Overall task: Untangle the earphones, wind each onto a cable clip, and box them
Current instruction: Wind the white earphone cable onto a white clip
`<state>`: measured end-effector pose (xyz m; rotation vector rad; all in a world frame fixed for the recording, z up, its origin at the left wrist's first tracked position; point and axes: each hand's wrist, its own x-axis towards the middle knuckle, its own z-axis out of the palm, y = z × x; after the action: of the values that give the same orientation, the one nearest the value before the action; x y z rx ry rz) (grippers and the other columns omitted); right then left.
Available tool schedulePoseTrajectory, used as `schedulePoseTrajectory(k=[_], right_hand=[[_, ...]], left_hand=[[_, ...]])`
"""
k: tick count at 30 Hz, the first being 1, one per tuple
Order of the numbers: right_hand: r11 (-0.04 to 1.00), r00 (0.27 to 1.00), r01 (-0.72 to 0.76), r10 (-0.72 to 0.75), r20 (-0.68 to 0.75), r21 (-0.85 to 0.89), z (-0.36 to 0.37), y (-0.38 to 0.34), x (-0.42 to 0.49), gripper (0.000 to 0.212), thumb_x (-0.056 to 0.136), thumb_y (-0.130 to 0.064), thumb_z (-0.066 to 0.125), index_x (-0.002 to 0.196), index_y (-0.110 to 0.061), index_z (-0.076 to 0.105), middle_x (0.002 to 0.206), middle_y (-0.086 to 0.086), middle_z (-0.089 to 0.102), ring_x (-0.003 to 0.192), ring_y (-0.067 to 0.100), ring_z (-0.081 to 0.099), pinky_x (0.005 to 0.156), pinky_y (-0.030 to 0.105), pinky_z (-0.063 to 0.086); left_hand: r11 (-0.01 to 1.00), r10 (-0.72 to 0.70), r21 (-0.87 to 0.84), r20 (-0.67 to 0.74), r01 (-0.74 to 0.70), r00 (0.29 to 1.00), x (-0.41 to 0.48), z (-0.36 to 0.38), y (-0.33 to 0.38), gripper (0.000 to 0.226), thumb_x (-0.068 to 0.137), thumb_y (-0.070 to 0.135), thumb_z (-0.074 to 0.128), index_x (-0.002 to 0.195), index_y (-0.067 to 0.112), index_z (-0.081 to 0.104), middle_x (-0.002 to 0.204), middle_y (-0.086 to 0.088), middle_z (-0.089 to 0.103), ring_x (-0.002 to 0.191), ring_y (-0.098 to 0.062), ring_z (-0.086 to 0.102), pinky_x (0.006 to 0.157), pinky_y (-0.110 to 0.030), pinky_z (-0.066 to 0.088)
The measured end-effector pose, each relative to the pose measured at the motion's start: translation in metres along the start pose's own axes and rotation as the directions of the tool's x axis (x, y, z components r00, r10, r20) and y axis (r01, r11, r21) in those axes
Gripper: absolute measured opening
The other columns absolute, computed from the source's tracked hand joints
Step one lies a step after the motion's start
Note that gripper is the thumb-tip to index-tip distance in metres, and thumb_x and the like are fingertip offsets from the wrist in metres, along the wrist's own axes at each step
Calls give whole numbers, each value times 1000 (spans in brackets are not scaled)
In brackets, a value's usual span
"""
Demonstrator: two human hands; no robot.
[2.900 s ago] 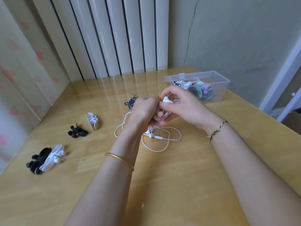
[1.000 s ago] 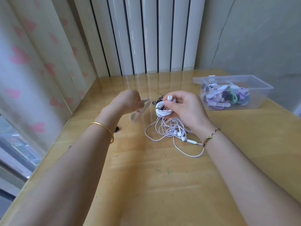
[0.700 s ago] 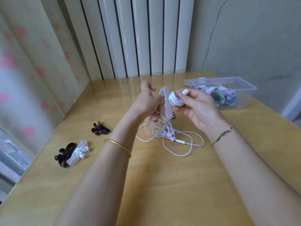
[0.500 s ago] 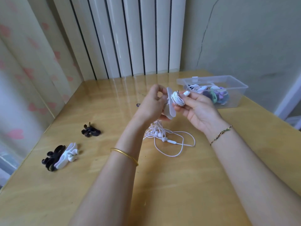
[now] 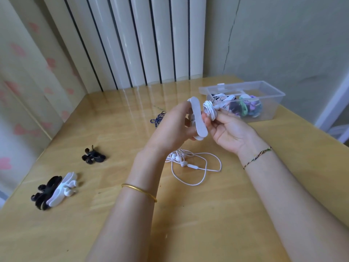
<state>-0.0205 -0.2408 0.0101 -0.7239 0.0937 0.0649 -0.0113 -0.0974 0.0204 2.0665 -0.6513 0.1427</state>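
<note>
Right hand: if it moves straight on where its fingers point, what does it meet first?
Probably the white clip held by the left hand. The right hand, pinching a coil of white cable, points toward the clip's flat side. The gap looks small, though depth is unclear.

Above the wooden bench, a white cable clip is held upright in the left hand, gripped between thumb and fingers. Just beside it, a tightly wound coil of white earphone cable is pinched in the curled fingers of the right hand — whether coil and clip touch cannot be told. Below the hands, a loose white earphone is spread in loops on the bench. A dark blue cable tangle is seen beyond the left hand. At the far right a clear plastic box is set, with wound earphones inside. To the left a black clip lies alone; nearer, a pile of clips — black and white — is gathered.
</note>
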Motion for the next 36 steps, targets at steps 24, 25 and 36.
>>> schedulePoseTrajectory(k=[24,25,36], right_hand=[[980,984,176,-177,-7,-91,14,3,-7,16,93,6,47,86,-1,60,60,3,67,55,8,66,51,15,51],[980,984,176,-178,-12,-92,14,4,-7,16,92,6,47,86,-1,60,60,3,67,55,8,66,51,15,51],[966,971,237,-238,-2,-103,11,9,-6,14,92,4,50,85,0,62,61,3,67,56,11,65,56,18,53]], left_hand=[[982,85,-145,-221,-119,971,-2,2,-13,47,68,23,85,105,23,57,90,14,50,69,-4,53,61,-18,48],[982,74,-153,-221,-110,972,-2,2,-13,49,68,22,85,108,22,57,89,13,50,67,-5,53,57,-18,48],[980,168,-65,-218,-187,961,1,6,-25,53,71,31,77,118,12,62,122,-1,59,98,-21,59,82,-38,53]])
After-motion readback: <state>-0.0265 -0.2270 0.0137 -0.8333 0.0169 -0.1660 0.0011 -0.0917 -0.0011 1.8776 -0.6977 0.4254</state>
